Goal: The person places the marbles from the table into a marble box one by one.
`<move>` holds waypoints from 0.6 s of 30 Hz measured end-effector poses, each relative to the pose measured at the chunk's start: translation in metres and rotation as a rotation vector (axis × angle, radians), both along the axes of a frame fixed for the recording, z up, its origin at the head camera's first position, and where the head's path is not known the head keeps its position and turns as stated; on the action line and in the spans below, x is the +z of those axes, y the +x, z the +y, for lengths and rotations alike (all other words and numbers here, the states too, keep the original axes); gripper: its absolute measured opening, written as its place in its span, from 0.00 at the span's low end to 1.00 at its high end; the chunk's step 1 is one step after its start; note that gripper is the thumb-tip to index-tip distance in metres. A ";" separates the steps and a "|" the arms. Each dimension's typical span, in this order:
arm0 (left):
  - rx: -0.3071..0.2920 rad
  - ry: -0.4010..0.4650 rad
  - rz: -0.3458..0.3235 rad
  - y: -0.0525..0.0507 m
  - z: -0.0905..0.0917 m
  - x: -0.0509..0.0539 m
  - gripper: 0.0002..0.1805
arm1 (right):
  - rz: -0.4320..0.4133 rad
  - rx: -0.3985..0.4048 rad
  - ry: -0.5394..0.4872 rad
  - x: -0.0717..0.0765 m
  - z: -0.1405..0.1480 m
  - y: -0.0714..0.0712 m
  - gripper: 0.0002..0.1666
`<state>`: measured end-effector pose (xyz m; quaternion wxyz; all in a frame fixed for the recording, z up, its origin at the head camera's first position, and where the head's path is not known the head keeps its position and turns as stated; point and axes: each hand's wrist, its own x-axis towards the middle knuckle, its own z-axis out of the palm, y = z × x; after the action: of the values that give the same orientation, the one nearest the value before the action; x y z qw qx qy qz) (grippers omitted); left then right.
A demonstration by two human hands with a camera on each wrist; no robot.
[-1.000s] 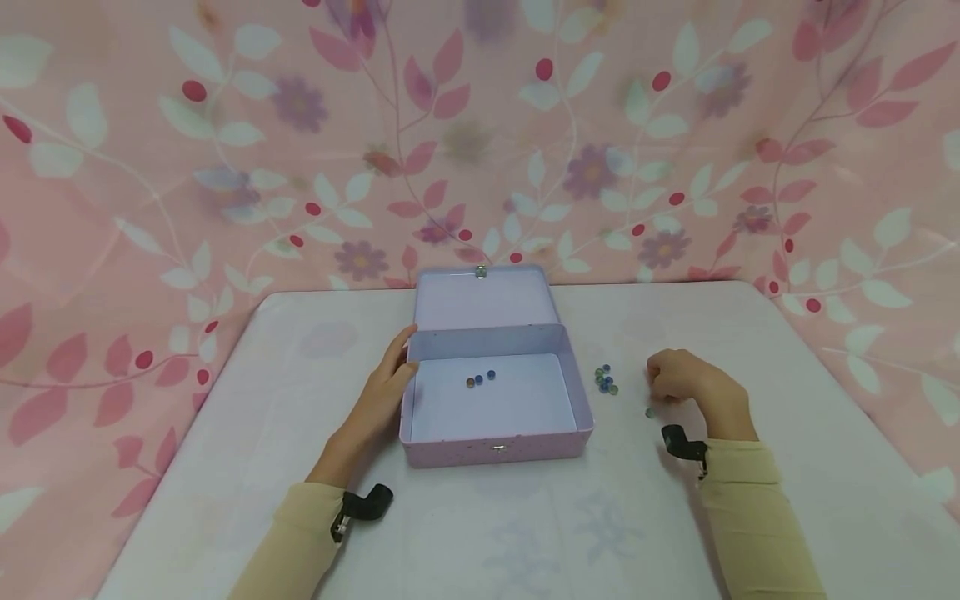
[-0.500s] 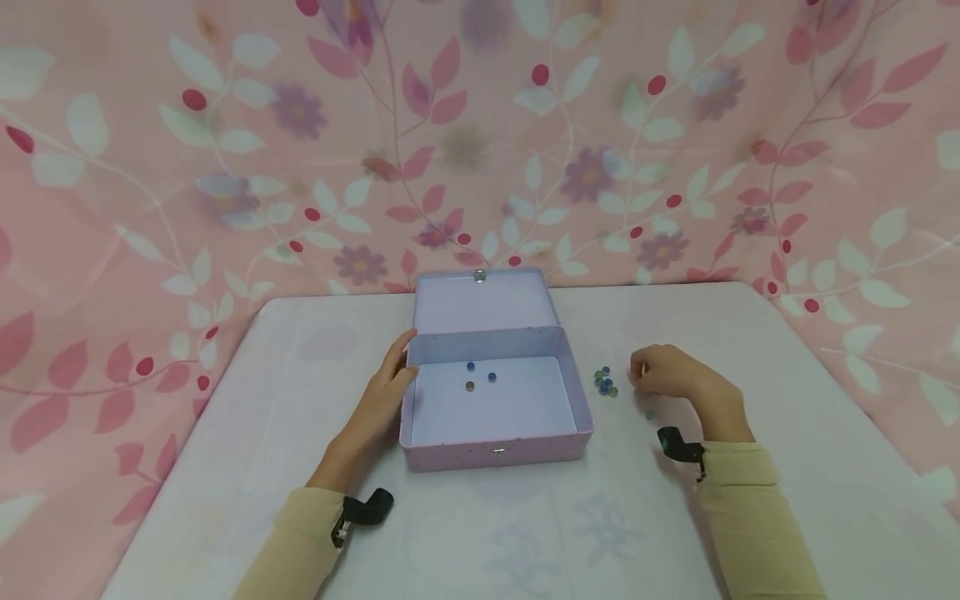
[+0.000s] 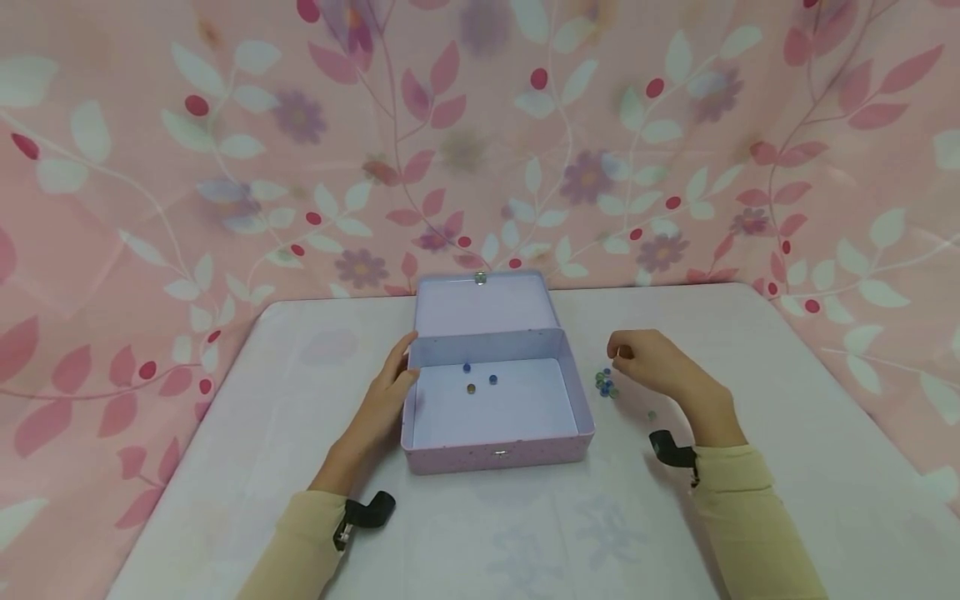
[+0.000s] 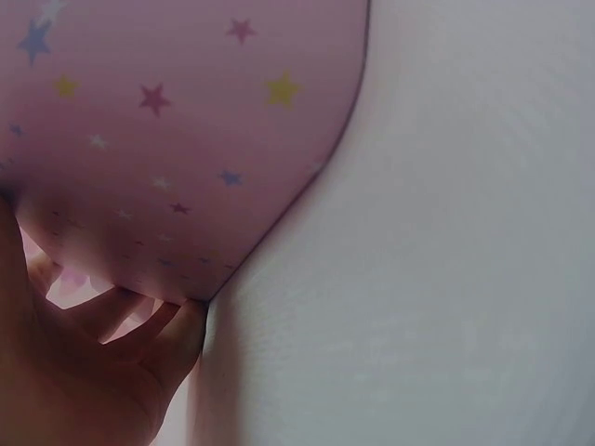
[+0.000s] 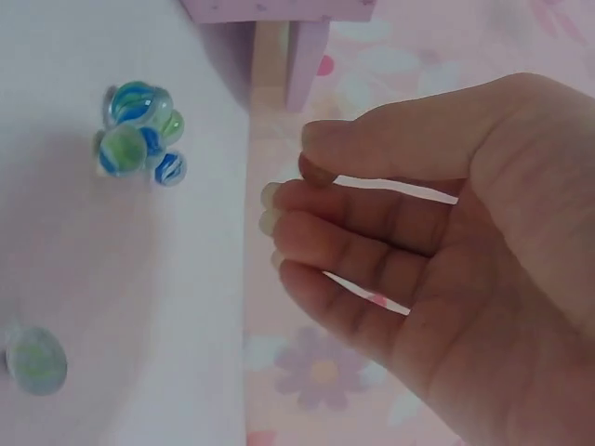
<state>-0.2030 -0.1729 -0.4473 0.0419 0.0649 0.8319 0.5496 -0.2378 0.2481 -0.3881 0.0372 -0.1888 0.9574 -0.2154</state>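
Observation:
An open lilac tin box (image 3: 498,454) stands mid-table with its lid (image 3: 486,304) tipped back. Inside lie a brown marble (image 3: 471,388) and two blue ones. My left hand (image 3: 381,400) grips the box's left side; star-printed metal and the fingers (image 4: 177,339) against it fill much of the left wrist view. Right of the box, my right hand (image 3: 660,362) hovers above the table. Its thumb and index pinch what looks like a small marble, mostly hidden by the fingers. Several blue and green marbles (image 5: 139,125) are clustered near the box.
One greenish marble (image 5: 37,360) lies apart from the cluster, closer to the right wrist. A white cloth covers the table (image 3: 517,533). Behind its back edge hangs a pink floral curtain (image 3: 480,150).
My right hand has risen from the table and moved left, over towards the marble cluster and the box. Inside the box, one blue marble rolled left and back. The left hand stays put.

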 end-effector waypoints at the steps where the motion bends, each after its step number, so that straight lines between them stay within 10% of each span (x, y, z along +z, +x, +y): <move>1: 0.001 0.000 -0.001 0.000 0.000 0.000 0.31 | 0.013 0.000 -0.003 0.001 -0.002 0.000 0.08; 18: 0.008 0.005 0.015 0.003 0.001 0.001 0.32 | 0.193 0.078 -0.087 0.023 -0.040 0.019 0.08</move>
<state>-0.2001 -0.1721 -0.4463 0.0334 0.0658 0.8309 0.5515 -0.2189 0.2081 -0.3647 -0.0551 -0.2471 0.9382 -0.2359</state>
